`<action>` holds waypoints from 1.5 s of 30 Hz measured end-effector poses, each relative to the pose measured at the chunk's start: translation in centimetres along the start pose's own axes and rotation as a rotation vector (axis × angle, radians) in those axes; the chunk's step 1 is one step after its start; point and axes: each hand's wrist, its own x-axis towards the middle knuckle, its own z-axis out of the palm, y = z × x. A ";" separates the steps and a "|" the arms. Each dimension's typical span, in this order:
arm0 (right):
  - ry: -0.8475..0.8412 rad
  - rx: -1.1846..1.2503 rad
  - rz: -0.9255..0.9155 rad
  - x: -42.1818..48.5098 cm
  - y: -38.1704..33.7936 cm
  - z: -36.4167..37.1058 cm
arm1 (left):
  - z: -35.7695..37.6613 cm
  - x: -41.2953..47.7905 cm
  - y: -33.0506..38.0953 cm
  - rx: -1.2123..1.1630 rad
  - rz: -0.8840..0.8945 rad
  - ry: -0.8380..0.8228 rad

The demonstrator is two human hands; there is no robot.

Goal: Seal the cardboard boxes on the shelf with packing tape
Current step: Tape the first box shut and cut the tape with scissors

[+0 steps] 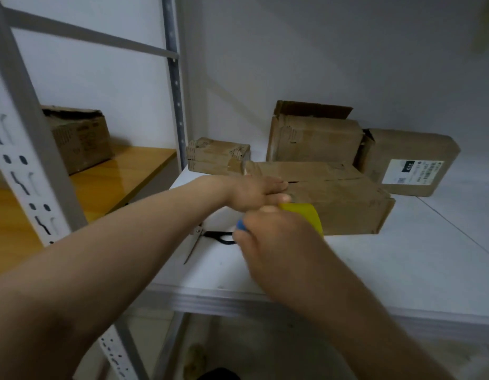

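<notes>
Head view: right grip (276, 242) holds yellow tape roll (302, 214); left grip (254, 192) presses flat on closed front box (347, 197).

Yellow tape roll (303, 215) at front cardboard box (344, 198), flaps closed

Pale wall (333, 50) across the upper right, evenly lit (greyer toward the top corner). Down the left edge, a grey slotted metal upright (38, 149), with a slimmer rear post (174, 86) at upper centre and a slanting crossbar (87, 34) between. At middle left, a glossy orange-brown wooden shelf board (128, 171). Through centre and right, a white shelf board (402, 270), thick-edged. Along the bottom, blurred greyish floor (238, 346).
</notes>
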 end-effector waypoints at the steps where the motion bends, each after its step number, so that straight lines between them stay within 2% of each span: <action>1: -0.181 -0.060 -0.025 0.9 -0.7 1.2 | -0.1 -0.2 0.0 -0.022 -0.004 0.000; 3: -0.503 -0.163 0.028 3.0 -0.9 4.0 | -0.4 -0.8 -0.2 -0.080 -0.023 0.022; 5: -0.580 -0.212 0.054 4.5 -0.4 6.3 | -0.3 -1.4 -0.3 -0.107 -0.045 0.049; 8: -0.552 -0.241 0.078 5.8 -0.3 8.6 | 0.1 -1.8 -0.3 -0.078 -0.037 0.062; 16: -0.620 -0.240 0.112 8.0 0.4 9.2 | -0.4 -1.2 -0.6 -0.035 -0.036 0.035; 22: -0.689 -0.290 0.187 8.5 0.7 8.4 | 0.2 -1.1 -1.4 -0.148 -0.033 0.062; 25: -0.698 -0.210 0.220 8.7 0.8 8.2 | 0.0 -1.2 -1.6 -0.206 -0.050 0.052; 30: -0.775 -0.084 0.278 9.6 1.5 8.0 | -0.9 -1.2 -1.6 -0.433 -0.066 0.057; 35: -0.680 -0.123 0.202 8.8 1.3 8.2 | -1.3 -1.3 -1.8 -0.706 -0.119 0.069; 38: -0.696 -0.183 0.141 8.0 0.4 7.5 | -1.5 -1.3 -2.1 -0.740 -0.131 0.056; 42: -0.689 -0.351 0.067 6.6 -0.7 5.4 | -2.5 -2.1 -1.8 -0.664 -0.083 0.027; 45: -0.636 -0.425 0.018 6.0 -0.8 1.2 | -4.2 -2.8 -3.7 -0.826 -0.076 0.073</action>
